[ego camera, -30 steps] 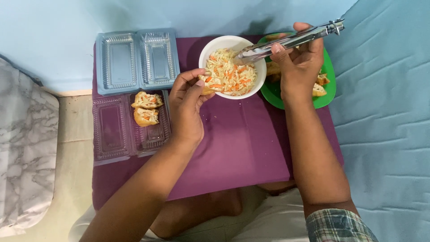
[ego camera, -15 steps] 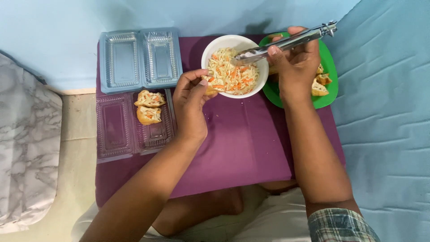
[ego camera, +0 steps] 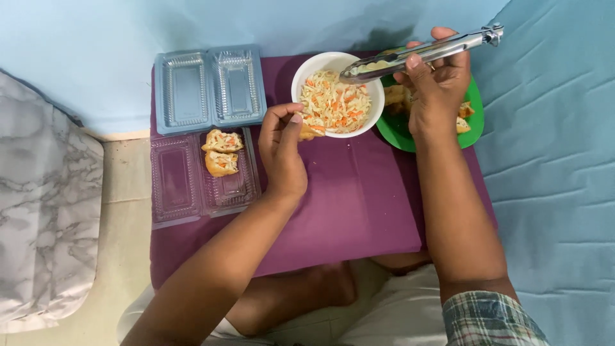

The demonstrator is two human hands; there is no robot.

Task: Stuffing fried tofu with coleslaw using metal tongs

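My left hand (ego camera: 282, 150) holds a small fried pastry piece (ego camera: 310, 132) against the near rim of a white bowl (ego camera: 301, 80) filled with shredded cabbage and carrot salad (ego camera: 333, 106). My right hand (ego camera: 437, 86) grips metal tongs (ego camera: 419, 54), their tips over the bowl's far right edge. Behind the right hand lies a green plate (ego camera: 400, 131) with more fried pieces (ego camera: 394, 96). Two filled pastries (ego camera: 221, 151) lie in a clear plastic clamshell box (ego camera: 202, 176) at the left.
A second clear clamshell box (ego camera: 210, 86) sits open behind the first. Everything rests on a small purple table (ego camera: 359, 205). A light blue sheet (ego camera: 551, 166) spreads on the right, and a marbled grey cushion (ego camera: 41, 224) lies at the left.
The tongs have swung slightly, their tips now resting over the bowl's rim. My left hand stays at the bowl with the pastry piece.
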